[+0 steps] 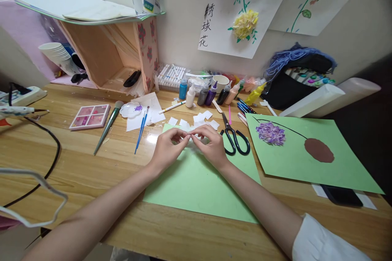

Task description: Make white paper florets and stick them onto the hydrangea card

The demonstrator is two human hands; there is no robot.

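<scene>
My left hand (170, 145) and my right hand (210, 143) meet at the fingertips above a green sheet (199, 191). Both are closed in a pinch; whatever sits between the fingers is too small and hidden to make out. Crumpled whitish bits show just below the fingertips, partly covered by the hands. Several small white paper squares (200, 118) lie just beyond the fingers. Beside my right hand rest black-handled scissors (234, 136), blades pointing away from me.
At right lies another green sheet (290, 167) with a purple flower and brown oval. Paint bottles (211, 94) line the back. Left are blue brushes (142, 130), a large brush (108, 127), a pink palette (90, 116), a glue gun (18, 111) and its black cable.
</scene>
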